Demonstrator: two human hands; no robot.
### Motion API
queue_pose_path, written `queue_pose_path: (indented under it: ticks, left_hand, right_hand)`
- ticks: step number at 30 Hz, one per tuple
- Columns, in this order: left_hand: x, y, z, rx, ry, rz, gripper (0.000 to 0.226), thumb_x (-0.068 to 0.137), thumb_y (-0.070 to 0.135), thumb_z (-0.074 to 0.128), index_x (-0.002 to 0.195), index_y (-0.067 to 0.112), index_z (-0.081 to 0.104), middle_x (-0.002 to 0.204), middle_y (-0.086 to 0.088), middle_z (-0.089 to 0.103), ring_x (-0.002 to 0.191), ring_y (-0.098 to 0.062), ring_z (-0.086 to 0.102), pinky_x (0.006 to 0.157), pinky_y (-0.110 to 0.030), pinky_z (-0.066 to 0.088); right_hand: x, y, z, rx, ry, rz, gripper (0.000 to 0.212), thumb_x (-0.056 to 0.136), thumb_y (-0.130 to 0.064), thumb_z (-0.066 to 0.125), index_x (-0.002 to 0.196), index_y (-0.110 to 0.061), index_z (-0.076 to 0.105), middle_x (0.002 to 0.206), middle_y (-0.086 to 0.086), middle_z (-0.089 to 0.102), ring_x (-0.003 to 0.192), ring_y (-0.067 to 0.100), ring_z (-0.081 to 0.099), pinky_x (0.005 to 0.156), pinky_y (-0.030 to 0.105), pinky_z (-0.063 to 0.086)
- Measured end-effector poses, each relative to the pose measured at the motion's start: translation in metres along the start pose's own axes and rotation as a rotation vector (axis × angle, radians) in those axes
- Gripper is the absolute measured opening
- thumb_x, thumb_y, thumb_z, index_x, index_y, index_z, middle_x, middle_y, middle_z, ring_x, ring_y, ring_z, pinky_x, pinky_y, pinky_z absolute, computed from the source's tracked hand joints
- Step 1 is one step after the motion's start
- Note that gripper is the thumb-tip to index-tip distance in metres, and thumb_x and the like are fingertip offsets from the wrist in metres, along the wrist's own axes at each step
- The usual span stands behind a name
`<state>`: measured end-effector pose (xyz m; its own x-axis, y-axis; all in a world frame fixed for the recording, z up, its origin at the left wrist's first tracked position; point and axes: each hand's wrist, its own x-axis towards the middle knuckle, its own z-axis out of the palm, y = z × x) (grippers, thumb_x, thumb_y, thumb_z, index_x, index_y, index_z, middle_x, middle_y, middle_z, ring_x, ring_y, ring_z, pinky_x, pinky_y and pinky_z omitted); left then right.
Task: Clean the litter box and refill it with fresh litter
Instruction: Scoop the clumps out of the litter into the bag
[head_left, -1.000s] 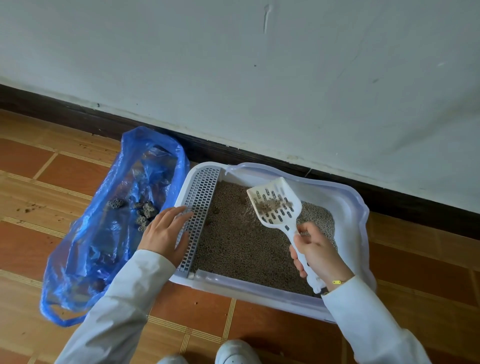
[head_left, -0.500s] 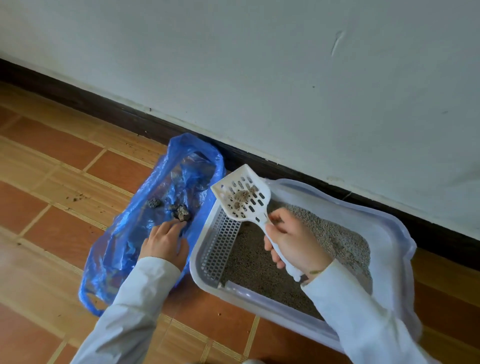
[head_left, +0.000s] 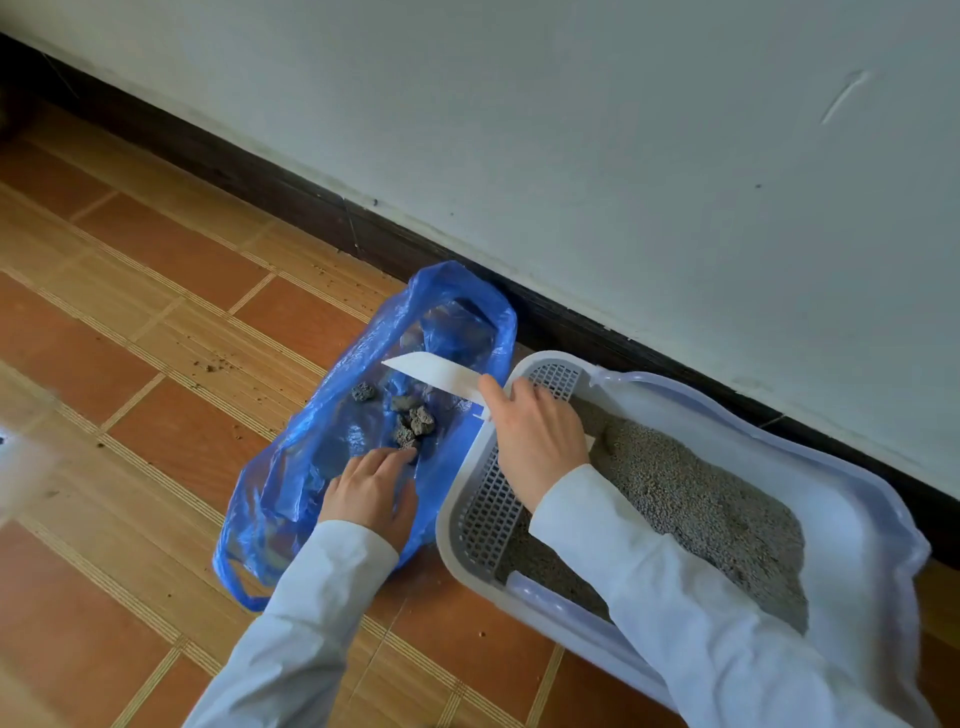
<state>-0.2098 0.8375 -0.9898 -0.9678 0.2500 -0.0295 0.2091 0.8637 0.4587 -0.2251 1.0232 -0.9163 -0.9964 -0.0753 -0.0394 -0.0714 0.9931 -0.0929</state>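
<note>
Head view: right hand (head_left: 535, 441) gripping one scoop (head_left: 436, 375), flat left hand (head_left: 371, 493) on one bag (head_left: 291, 467).

My left hand (head_left: 371, 491) and right hand (head_left: 537, 441) are bare, without gloves or rings. Each arm wears a long, loose sleeve of plain pale white cloth (faintly bluish in this light), its cuff ending at the wrist.

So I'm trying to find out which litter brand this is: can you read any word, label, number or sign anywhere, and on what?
None: no readable text shows on the blue bag, the scoop, the litter box, the wall or the floor.
</note>
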Motion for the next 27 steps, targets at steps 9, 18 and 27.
queue_pose_path:
  ticks: [9, 18, 27]
  left_hand:
    - [0.001, 0.023, 0.002, -0.037, -0.077, 0.14, 0.049, 0.082, 0.034, 0.036, 0.114, 0.01, 0.065, 0.111, -0.01, 0.068, 0.095, -0.035, 0.066, 0.069, -0.049, 0.056]
    - [0.005, 0.053, 0.012, 0.025, -0.166, 0.284, 0.049, 0.084, 0.037, 0.039, 0.126, 0.017, 0.053, 0.125, -0.012, 0.06, 0.11, -0.037, 0.058, 0.078, -0.052, 0.054]
    - [0.006, 0.054, 0.017, 0.109, -0.239, 0.278, 0.056, 0.079, 0.042, 0.039, 0.13, 0.02, 0.052, 0.13, -0.011, 0.057, 0.111, -0.037, 0.056, 0.077, -0.056, 0.054]
  right_hand:
    - [-0.028, 0.023, -0.024, 0.345, -0.013, 0.201, 0.013, 0.096, -0.016, 0.042, 0.109, -0.016, 0.042, 0.099, 0.005, 0.064, 0.082, 0.026, 0.065, 0.06, 0.037, 0.05]
    - [-0.138, 0.107, -0.036, 0.822, -0.284, 0.824, 0.016, 0.097, -0.022, 0.046, 0.097, -0.011, 0.058, 0.065, 0.007, 0.067, 0.048, 0.019, 0.059, 0.048, 0.027, 0.049]
    - [-0.155, 0.117, -0.004, 0.999, -0.501, 1.026, 0.022, 0.098, -0.023, 0.045, 0.096, -0.004, 0.055, 0.068, 0.014, 0.063, 0.044, 0.02, 0.051, 0.04, 0.025, 0.044]
